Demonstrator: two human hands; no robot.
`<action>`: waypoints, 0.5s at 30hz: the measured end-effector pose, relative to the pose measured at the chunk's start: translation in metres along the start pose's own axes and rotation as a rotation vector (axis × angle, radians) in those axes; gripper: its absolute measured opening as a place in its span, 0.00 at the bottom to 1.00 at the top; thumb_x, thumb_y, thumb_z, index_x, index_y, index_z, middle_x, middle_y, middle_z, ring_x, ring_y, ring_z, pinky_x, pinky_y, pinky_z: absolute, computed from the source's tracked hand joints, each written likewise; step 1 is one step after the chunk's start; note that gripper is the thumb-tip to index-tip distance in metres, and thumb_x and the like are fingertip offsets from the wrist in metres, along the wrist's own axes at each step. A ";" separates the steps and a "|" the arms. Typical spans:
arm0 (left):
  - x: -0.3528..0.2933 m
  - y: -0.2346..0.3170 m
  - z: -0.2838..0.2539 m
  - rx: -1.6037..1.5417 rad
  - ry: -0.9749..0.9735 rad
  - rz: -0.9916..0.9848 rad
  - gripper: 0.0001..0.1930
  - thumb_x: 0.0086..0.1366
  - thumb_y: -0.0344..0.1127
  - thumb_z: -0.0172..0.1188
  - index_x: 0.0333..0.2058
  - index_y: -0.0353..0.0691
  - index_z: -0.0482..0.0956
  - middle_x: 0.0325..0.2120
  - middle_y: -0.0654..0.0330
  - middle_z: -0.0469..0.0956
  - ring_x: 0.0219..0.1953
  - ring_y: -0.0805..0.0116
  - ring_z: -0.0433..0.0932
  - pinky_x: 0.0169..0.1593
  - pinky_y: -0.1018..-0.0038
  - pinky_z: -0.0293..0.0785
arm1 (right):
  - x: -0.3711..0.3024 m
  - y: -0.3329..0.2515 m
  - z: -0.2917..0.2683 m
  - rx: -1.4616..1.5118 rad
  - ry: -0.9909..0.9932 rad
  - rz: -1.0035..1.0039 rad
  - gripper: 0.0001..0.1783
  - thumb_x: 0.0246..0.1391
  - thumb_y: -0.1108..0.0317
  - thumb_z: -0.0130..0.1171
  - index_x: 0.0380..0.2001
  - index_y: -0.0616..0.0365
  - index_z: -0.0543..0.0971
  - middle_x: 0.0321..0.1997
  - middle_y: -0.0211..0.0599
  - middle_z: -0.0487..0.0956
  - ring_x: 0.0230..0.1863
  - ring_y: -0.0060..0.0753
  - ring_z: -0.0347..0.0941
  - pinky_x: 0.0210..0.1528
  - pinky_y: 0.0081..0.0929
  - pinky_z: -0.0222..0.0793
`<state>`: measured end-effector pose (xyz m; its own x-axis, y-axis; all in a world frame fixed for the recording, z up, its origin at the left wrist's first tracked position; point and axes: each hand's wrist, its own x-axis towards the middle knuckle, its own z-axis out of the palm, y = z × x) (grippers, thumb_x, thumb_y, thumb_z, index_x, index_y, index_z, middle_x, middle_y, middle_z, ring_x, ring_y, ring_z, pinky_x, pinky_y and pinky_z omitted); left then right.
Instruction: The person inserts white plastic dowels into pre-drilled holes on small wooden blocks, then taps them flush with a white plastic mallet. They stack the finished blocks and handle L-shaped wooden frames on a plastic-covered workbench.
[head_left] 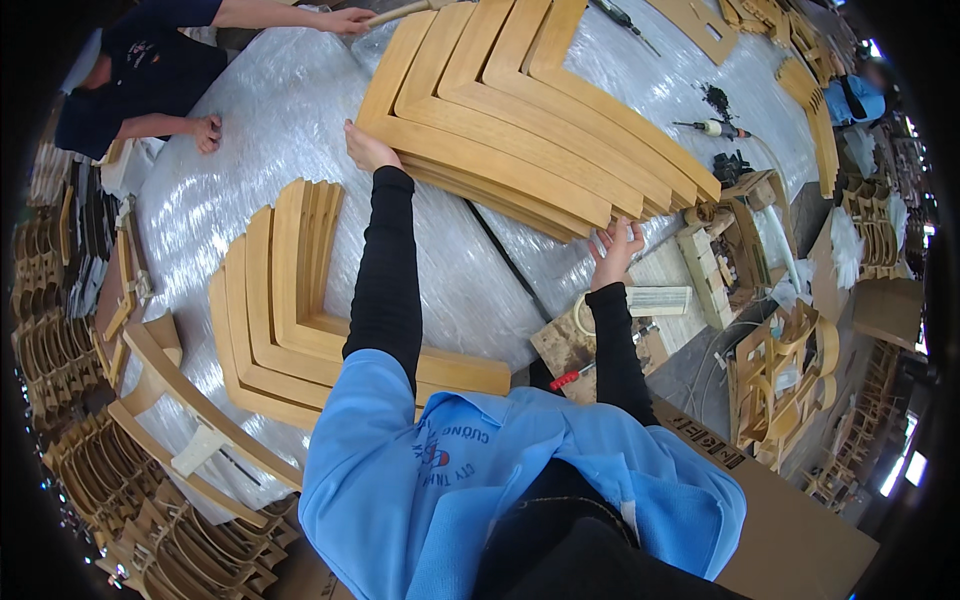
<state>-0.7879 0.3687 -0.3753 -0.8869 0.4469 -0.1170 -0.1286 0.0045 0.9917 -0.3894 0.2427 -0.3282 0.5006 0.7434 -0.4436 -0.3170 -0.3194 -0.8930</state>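
A stack of L-shaped wooden pieces (520, 130), light brown and nested in overlapping rows, lies on the plastic-covered table ahead of me. My left hand (370, 150) grips the near outer corner of the closest piece, its fingers partly hidden by the wood. At the right end of that same row, my right hand (615, 250) has its fingertips and thumb on the end of the piece. A smaller group of similar L-shaped pieces (285, 290) rests to the left of my left forearm.
Across the table at the far left, a co-worker's hand (345, 20) touches a wooden part. Toward the right lie a power tool (715, 128), dark fasteners (716, 98) and a wooden crate (755, 225). A red-handled tool (570, 378) sits by my right arm. A curved wooden frame (210, 400) stands near left.
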 end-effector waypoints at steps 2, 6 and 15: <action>-0.001 -0.015 -0.003 -0.042 0.098 0.137 0.35 0.74 0.57 0.33 0.63 0.31 0.66 0.63 0.42 0.65 0.66 0.52 0.63 0.67 0.62 0.60 | 0.000 0.001 0.003 0.017 -0.016 -0.001 0.38 0.59 0.42 0.58 0.62 0.41 0.53 0.59 0.42 0.65 0.56 0.41 0.67 0.53 0.45 0.67; 0.003 -0.021 -0.011 -0.539 0.146 -0.233 0.36 0.75 0.59 0.31 0.62 0.32 0.67 0.62 0.43 0.66 0.66 0.53 0.63 0.66 0.63 0.61 | -0.013 -0.019 0.014 -0.011 -0.003 -0.069 0.38 0.62 0.46 0.57 0.67 0.41 0.51 0.63 0.48 0.64 0.60 0.44 0.65 0.56 0.45 0.66; 0.004 -0.034 0.005 -0.227 0.088 0.010 0.36 0.74 0.60 0.37 0.58 0.27 0.70 0.54 0.39 0.73 0.54 0.49 0.73 0.58 0.60 0.68 | -0.025 0.000 0.012 -0.563 -0.258 -0.590 0.27 0.59 0.63 0.64 0.59 0.58 0.71 0.62 0.40 0.70 0.64 0.35 0.65 0.64 0.35 0.61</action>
<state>-0.7846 0.3745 -0.4094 -0.9225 0.3665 -0.1208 -0.2069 -0.2055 0.9565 -0.4120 0.2310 -0.3158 0.2368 0.9686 0.0759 0.4197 -0.0315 -0.9071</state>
